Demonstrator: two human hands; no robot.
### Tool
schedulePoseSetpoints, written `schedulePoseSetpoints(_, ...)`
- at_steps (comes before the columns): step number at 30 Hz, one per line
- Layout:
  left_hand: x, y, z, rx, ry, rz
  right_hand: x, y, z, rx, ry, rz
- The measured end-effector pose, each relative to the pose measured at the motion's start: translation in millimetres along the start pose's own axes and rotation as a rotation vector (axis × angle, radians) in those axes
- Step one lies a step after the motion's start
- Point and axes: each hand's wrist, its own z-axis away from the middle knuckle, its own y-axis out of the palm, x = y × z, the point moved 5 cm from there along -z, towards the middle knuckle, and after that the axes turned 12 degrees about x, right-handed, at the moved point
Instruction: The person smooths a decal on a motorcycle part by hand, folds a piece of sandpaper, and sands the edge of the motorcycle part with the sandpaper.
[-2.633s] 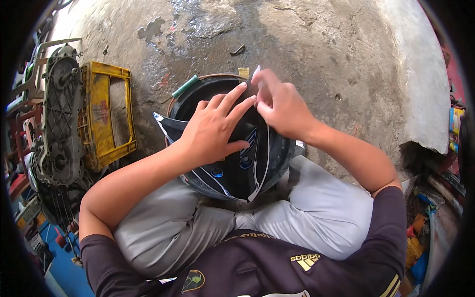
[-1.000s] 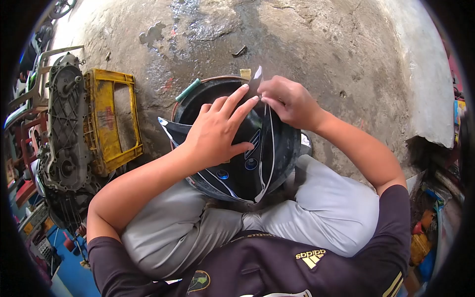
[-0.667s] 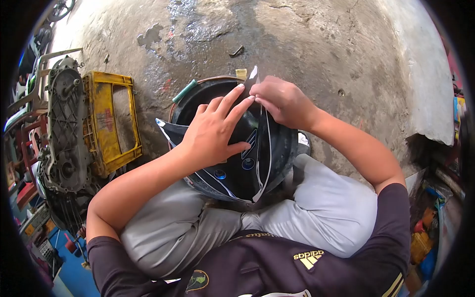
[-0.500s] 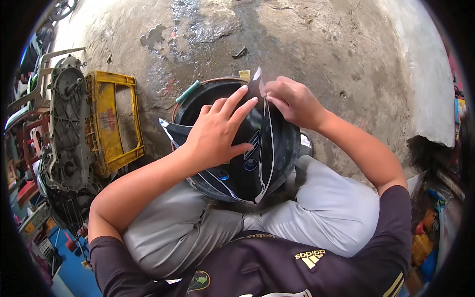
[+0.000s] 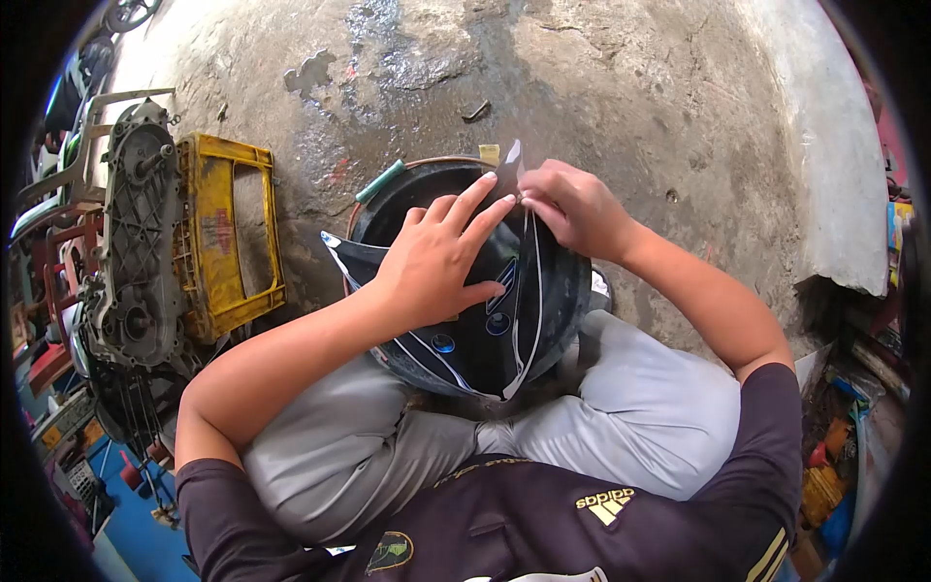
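Note:
A glossy black plastic panel (image 5: pixel 500 359) with pale edges and blue-and-white markings lies across a black bucket (image 5: pixel 567 325) between my knees. Its narrow grey tip (image 5: pixel 512 167) points away from me over the far rim. My left hand (image 5: pixel 441 250) rests on the panel, fingers spread, with the fingertips near that tip. Close by, my right hand (image 5: pixel 574 207) is closed in a pinch at the panel's right edge, just below the tip. Whatever sits between those fingers is too small to make out. On the bucket's wire handle is a green grip (image 5: pixel 380 181).
To the left stand a yellow plastic crate (image 5: pixel 199 291) and a grey metal engine casing (image 5: pixel 139 242). The concrete floor (image 5: pixel 669 126) has wet patches and a small dark scrap (image 5: pixel 476 112). A raised concrete ledge (image 5: pixel 834 145) runs along the right, with clutter below it.
The whole view has shifted slightly. My right fingers stay at the panel's edge near the tip, with a small change of position. My left hand keeps its place on the panel.

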Motion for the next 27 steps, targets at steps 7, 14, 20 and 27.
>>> schedulePoseSetpoints(7,0.5,-0.3,-0.6,-0.007,0.005,0.008,-3.9,-0.5,1.0,0.045,0.041,-0.004)
schedulePoseSetpoints(14,-0.6,0.1,-2.0,0.022,-0.009,0.005,-5.1,1.4,0.6,0.011,-0.004,-0.005)
schedulePoseSetpoints(20,-0.8,0.2,-0.6,-0.007,0.007,0.001,-9.3,-3.8,6.7,0.031,0.049,0.021)
schedulePoseSetpoints(27,0.8,-0.7,0.1,-0.003,-0.004,0.0,0.2,-3.4,-2.4,0.135,-0.06,0.087)
